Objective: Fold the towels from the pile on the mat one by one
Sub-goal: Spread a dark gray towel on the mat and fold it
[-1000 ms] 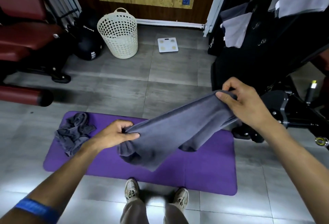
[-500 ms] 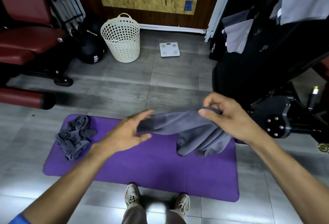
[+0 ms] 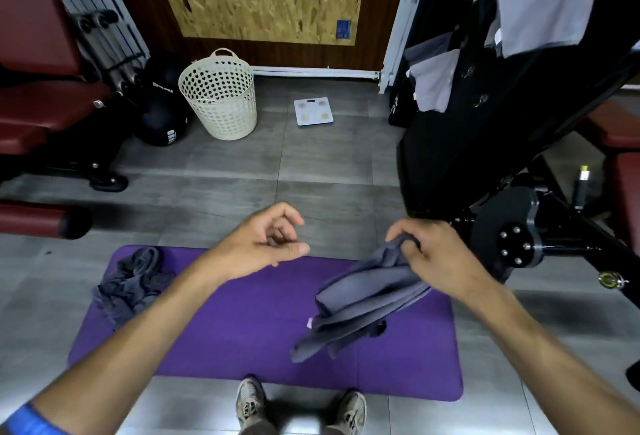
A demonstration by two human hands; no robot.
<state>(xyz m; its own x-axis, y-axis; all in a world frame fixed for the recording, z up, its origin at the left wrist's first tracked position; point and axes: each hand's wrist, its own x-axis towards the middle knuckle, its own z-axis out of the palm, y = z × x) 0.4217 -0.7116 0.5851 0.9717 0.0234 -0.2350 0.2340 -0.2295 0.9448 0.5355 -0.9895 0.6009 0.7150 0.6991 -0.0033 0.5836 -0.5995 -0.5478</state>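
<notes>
**Towel half-folded, one hand doing all the holding**

Head cam, the only view we get: right hand point(image 3: 440, 261) has its fingers curled round the top of a grey towel point(image 3: 363, 303), pinching the bunched layers together. The towel hangs in the air over the right part of the purple mat point(image 3: 242, 330), doubled over a few times, with loose ends drooping toward the mat but, as far as I can tell, not touching it. Left hand point(image 3: 263, 244) is off the cloth entirely, holding nothing, fingers loosely curled with thumb and forefinger close together. The pile point(image 3: 133, 282) of crumpled dark towels sits on the mat's left end, well apart from the one being worked.

My take on doing this step right: the fold looks sloppy at the bottom, edges not lined up. I'd bring the free hand under the hanging end, even up the layers, then lay the whole thing flat on the bare mat and smooth it before making the last fold. Folding it mid-air with one hand risks the layers sliding apart. Keep it clear of the pile so nothing gets mixed up.

Background stuff: white laundry basket point(image 3: 220, 97) and a bathroom scale point(image 3: 313, 111) by the far wall.
</notes>
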